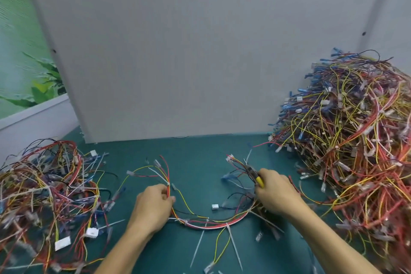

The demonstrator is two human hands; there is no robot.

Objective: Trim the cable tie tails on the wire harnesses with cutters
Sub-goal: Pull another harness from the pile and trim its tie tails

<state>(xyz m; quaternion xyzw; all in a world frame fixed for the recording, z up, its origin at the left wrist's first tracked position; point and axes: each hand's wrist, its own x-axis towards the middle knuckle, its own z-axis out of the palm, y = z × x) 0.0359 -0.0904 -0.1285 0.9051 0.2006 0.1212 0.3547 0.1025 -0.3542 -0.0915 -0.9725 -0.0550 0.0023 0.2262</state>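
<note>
Gripping one harness (206, 226) on counter (200, 151): left hand (153, 203) fingers curled round wires, right hand (277, 194) fingers clasping cutters (258, 180). Two piles flank, left pile (44, 196), right pile (355, 140); open strip between.

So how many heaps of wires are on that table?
2: a smaller heap at the left edge, a bigger heap at the right. Between them lies one loose bundle. More may lie outside the view.
</note>
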